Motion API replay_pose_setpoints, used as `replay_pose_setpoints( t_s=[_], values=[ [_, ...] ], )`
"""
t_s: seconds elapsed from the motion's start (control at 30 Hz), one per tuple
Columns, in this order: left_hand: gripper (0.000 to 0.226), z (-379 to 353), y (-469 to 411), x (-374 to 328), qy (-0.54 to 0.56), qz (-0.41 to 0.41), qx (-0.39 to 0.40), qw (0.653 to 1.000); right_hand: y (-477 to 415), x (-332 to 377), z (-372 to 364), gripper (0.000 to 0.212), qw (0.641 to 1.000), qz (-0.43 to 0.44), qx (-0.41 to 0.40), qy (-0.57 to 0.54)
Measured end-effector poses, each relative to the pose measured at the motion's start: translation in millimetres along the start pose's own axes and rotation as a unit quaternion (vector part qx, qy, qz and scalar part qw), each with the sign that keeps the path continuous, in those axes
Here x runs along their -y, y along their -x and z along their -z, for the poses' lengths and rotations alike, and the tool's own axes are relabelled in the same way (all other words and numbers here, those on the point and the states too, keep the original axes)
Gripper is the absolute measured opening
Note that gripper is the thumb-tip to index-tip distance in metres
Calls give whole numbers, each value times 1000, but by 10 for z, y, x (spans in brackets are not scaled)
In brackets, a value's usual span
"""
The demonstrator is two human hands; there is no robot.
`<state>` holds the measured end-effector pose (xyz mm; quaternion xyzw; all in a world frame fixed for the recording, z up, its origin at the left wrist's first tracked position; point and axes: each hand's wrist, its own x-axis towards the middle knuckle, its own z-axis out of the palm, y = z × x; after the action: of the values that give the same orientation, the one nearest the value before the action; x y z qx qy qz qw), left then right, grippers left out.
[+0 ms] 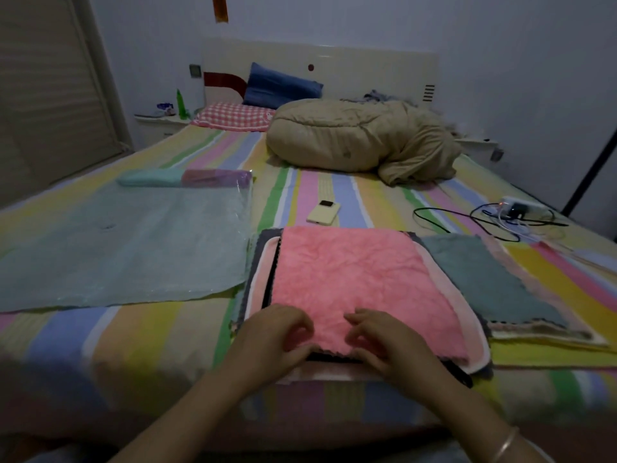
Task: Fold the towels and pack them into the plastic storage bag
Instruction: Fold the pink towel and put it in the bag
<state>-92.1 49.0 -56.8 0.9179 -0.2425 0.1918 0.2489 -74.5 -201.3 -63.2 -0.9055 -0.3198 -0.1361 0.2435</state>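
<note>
Left hand [275,340] and right hand [391,349] each pinch the near edge of the pink towel [347,279], fingers curled; the plastic storage bag [123,248] lies flat left of that towel. A teal towel [484,279] lies to its right.

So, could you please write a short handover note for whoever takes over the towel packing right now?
Left hand: fingers curled on the near edge of the pink towel. Right hand: the same, beside it.
The pink towel lies flat atop a stack of unfolded towels; a grey-green towel and more lie spread to its right.
The plastic storage bag lies flat to the left, with two folded towels at its far end, apparently inside.
Done: those two. Left: fold the pink towel and the others, then pack them.
</note>
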Motion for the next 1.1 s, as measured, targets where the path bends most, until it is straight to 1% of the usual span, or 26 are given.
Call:
replay_pose_setpoints(
  t_s=[0.07, 0.2, 0.33, 0.37, 0.47, 0.53, 0.63, 0.73, 0.77, 0.8, 0.83, 0.9, 0.93, 1.0, 1.03, 1.1],
  values=[
    [19, 27, -10, 27, 7, 4, 7, 1000, 3, 4, -11, 15, 1000, 7, 3, 28],
    [13, 27, -2, 52, -22, -13, 10, 1000, 14, 53, -34, 27, 998, 11, 2, 66],
    [9, 52, -54, -4, -21, 31, -22, 999, 8, 94, -64, 39, 997, -12, -33, 71],
    [8, 60, -88, -20, -30, 35, -33, 998, 1, 91, -66, 38, 996, -21, -44, 72],
    [8, 54, -243, -18, -59, 62, -52, 995, -37, 17, -15, 29, 992, -54, -79, 88],
    [9, 36, -387, 23, -75, 93, -51, 992, -47, -80, 69, 29, 985, -77, -96, 117],
    [7, 18, -604, 98, -95, 116, -50, 987, -14, -266, 268, 41, 972, -139, -100, 162],
    [5, 19, -767, 201, -103, 122, -70, 985, 35, -470, 474, 51, 953, -211, -111, 184],
    [5, 17, -814, 247, -102, 125, -72, 984, 43, -540, 519, 51, 951, -230, -122, 167],
    [5, 12, -864, 306, -97, 129, -72, 984, 31, -603, 557, 48, 951, -248, -139, 124],
    [5, 4, -919, 370, -91, 134, -69, 984, 0, -672, 579, 42, 949, -266, -160, 57],
    [4, -21, -1033, 513, -75, 135, -65, 986, -127, -820, 593, 28, 927, -299, -207, -95],
    [4, -41, -1095, 592, -67, 131, -66, 987, -221, -902, 590, 23, 911, -313, -226, -147],
    [4, -78, -1228, 741, -56, 126, -73, 988, -437, -1067, 563, 17, 888, -345, -235, -193],
    [4, -96, -1301, 814, -50, 126, -74, 988, -553, -1150, 544, 15, 883, -361, -231, -194],
    [5, -131, -1459, 959, -42, 127, -73, 988, -786, -1330, 499, 22, 884, -376, -225, -162]
  ],
)
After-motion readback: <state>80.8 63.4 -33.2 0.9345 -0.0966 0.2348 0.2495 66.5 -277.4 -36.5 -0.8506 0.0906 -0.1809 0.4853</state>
